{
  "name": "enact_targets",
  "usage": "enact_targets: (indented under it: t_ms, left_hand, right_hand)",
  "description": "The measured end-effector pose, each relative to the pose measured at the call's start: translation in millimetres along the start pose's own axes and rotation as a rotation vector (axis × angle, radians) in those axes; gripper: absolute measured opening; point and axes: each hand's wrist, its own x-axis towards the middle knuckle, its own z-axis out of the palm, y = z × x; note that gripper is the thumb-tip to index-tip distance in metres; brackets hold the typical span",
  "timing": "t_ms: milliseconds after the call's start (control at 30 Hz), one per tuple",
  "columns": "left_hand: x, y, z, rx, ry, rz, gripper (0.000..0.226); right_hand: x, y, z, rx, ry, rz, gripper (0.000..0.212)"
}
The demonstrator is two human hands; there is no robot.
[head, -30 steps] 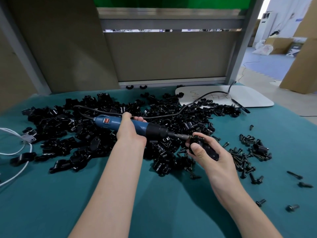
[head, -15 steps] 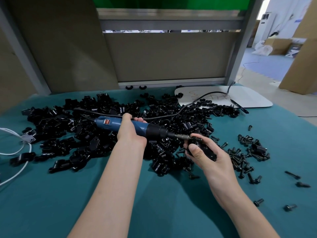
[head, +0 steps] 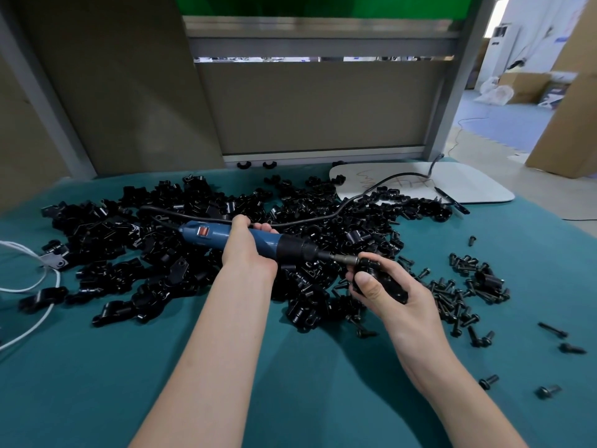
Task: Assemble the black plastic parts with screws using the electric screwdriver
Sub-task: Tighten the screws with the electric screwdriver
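Screwdriver (head: 232,239) lies level in the left hand (head: 247,250), fingers wrapped round it. Its tip meets a black part (head: 381,279) pinched in the right hand (head: 395,297).

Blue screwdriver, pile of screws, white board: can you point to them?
blue screwdriver (head: 213,237): head view, on its blue handle.
pile of screws (head: 452,298): head view, middle of the pile.
white board (head: 478,185): head view, on its bare right part.

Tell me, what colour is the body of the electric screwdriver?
The electric screwdriver body is blue, with a black front collar; seen in the head view.
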Motion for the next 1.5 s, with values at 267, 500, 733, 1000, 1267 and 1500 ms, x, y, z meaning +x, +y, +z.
enact_targets:
  t_ms: [267,500,733,1000,1267,1500]
  left_hand:
    - [-1.3,0.6,-0.4,0.015,-0.010,-0.005,0.017]
    - [-3.5,2.2,0.5,0.036,-0.022,-0.013,0.016]
    - [4.2,1.8,-2.9,0.083,0.040,-0.042,0.009]
    - [9.5,17.6,-1.8,0.123,0.100,-0.052,0.041]
    - [-13.4,22.2,4.4,0.355,0.123,0.232,0.005]
    - [-73.6,-20.9,-31.3,1.063,-0.474,0.791,0.014]
  right_hand:
    - [0.0,-1.4,0.4,-0.021,-0.002,0.011,0.054]
    - [-3.5,-9.0,0.5,-0.062,-0.001,-0.011,0.038]
    - [-4.4,-13.1,0.0,-0.217,0.008,-0.055,0.031]
    - [-0.3,-6.9,-0.1,0.034,0.016,0.034,0.043]
    - [1.1,-10.8,0.2,0.289,0.097,0.149,0.040]
    - [-8.3,-16.5,-0.6,0.306,0.082,0.162,0.026]
